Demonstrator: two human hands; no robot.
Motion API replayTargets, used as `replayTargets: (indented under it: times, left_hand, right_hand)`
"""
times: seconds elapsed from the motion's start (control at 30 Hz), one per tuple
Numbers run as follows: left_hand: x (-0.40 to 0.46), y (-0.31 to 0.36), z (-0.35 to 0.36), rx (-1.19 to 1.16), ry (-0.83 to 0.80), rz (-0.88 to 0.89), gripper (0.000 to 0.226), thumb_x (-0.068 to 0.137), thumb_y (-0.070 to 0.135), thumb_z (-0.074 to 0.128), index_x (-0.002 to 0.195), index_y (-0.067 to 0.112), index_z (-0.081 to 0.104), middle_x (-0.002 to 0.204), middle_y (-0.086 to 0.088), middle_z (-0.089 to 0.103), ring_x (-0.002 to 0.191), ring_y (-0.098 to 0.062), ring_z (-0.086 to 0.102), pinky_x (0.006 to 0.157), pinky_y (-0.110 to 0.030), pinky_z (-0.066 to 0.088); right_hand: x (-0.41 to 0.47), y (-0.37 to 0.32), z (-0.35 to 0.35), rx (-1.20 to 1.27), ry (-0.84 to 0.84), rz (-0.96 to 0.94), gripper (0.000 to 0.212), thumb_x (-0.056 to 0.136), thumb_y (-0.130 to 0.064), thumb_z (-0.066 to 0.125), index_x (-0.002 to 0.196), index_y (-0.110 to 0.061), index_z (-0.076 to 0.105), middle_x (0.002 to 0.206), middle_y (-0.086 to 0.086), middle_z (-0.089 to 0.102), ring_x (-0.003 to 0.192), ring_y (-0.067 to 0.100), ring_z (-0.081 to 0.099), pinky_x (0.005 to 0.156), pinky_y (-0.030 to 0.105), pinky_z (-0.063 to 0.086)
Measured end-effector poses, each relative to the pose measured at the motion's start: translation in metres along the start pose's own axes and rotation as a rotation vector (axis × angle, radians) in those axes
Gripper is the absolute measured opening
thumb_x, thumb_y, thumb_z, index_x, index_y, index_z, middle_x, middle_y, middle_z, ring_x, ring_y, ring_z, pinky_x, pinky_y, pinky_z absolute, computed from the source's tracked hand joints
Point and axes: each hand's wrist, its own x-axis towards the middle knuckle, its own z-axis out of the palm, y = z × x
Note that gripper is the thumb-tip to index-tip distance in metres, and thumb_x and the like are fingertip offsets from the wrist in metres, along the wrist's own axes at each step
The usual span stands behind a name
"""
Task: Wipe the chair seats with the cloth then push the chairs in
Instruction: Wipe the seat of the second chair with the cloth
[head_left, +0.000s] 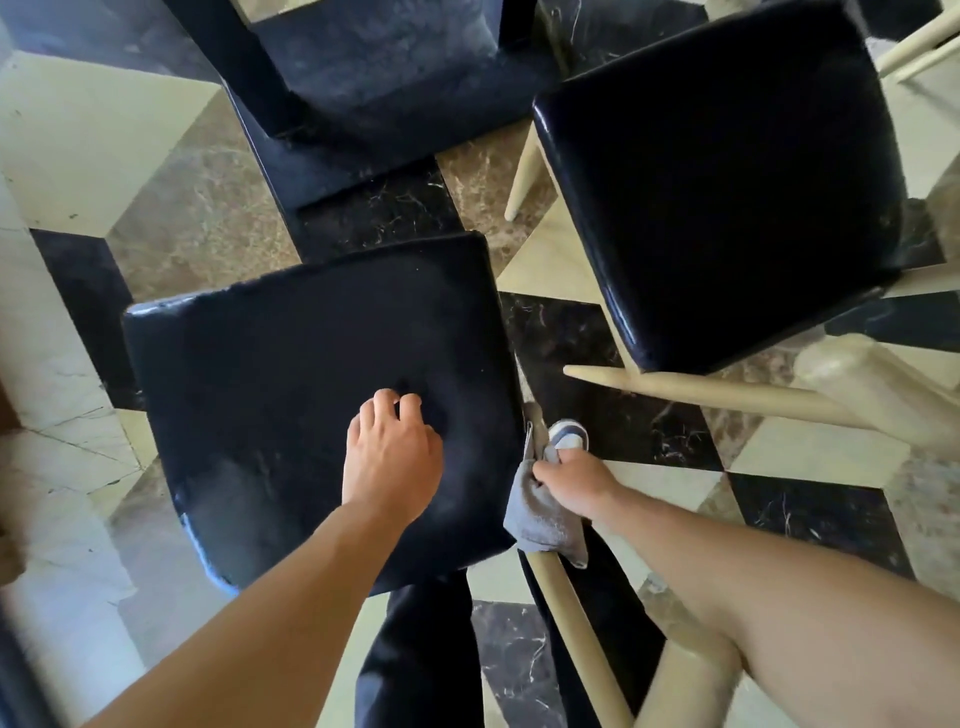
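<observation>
Two black seats over a floor (218, 218) of dark and pale tiles. Near seat (291, 395) low and left, far seat (727, 197) up and right, well apart. Left hand (395, 457) on the near seat, palm down, fingers curled, tips pressing the black top, holding nothing. Right hand (571, 483) just off the right edge of the near seat, grip pinching a grey cloth (540, 519). Cloth hanging down beside the seat, over a pale chair leg (576, 634). Shoe (569, 436) on the floor just past the right hand. Dark worktop base (374, 93) at the top.
</observation>
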Motion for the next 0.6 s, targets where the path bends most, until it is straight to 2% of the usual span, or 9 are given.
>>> replayTargets:
  times: [0.1, 0.3, 0.4, 0.53, 0.6]
  left_hand:
    - [-0.006, 0.015, 0.004, -0.005, -0.004, 0.01, 0.038, 0.096, 0.023, 0.042, 0.13, 0.009, 0.049, 0.128, -0.01, 0.047, 0.116, -0.029, 0.044, 0.101, -0.038, 0.036]
    - [-0.019, 0.034, 0.006, -0.001, -0.007, -0.003, 0.037, 0.097, 0.026, 0.04, 0.13, 0.01, 0.049, 0.127, -0.009, 0.047, 0.115, -0.028, 0.045, 0.099, -0.039, 0.038]
    - [-0.027, 0.043, 0.002, -0.01, -0.016, -0.034, 0.036, 0.098, 0.027, 0.039, 0.128, 0.012, 0.05, 0.126, -0.008, 0.047, 0.115, -0.028, 0.045, 0.098, -0.039, 0.038]
    - [-0.039, 0.058, -0.019, -0.111, -0.003, -0.141, 0.037, 0.098, 0.028, 0.039, 0.131, 0.014, 0.048, 0.128, -0.007, 0.046, 0.117, -0.027, 0.042, 0.098, -0.038, 0.038]
    - [-0.048, 0.065, -0.035, -0.173, 0.009, -0.206, 0.039, 0.097, 0.029, 0.038, 0.133, 0.015, 0.046, 0.13, -0.006, 0.044, 0.12, -0.026, 0.04, 0.1, -0.038, 0.037]
  right_hand:
    - [-0.002, 0.014, 0.008, 0.082, 0.02, 0.027, 0.037, 0.095, -0.037, 0.052, 0.116, -0.009, 0.065, 0.112, 0.014, 0.067, 0.103, 0.03, 0.06, 0.082, 0.031, 0.04]
    - [-0.01, 0.001, -0.005, 0.116, 0.113, -0.077, 0.031, 0.095, -0.036, 0.053, 0.107, -0.01, 0.064, 0.096, 0.006, 0.062, 0.098, 0.029, 0.061, 0.084, 0.031, 0.042]
    - [-0.022, -0.011, -0.024, 0.206, 0.182, -0.16, 0.026, 0.094, -0.035, 0.052, 0.103, -0.014, 0.065, 0.096, 0.002, 0.068, 0.098, 0.026, 0.065, 0.081, 0.031, 0.045]
    - [-0.048, -0.042, -0.055, 0.325, 0.238, -0.273, 0.028, 0.095, -0.034, 0.051, 0.111, -0.015, 0.065, 0.108, 0.005, 0.071, 0.104, 0.025, 0.064, 0.093, 0.038, 0.05]
    - [-0.065, -0.06, -0.071, 0.383, 0.243, -0.311, 0.032, 0.095, -0.036, 0.052, 0.115, -0.015, 0.065, 0.11, 0.005, 0.071, 0.104, 0.024, 0.064, 0.094, 0.037, 0.05]
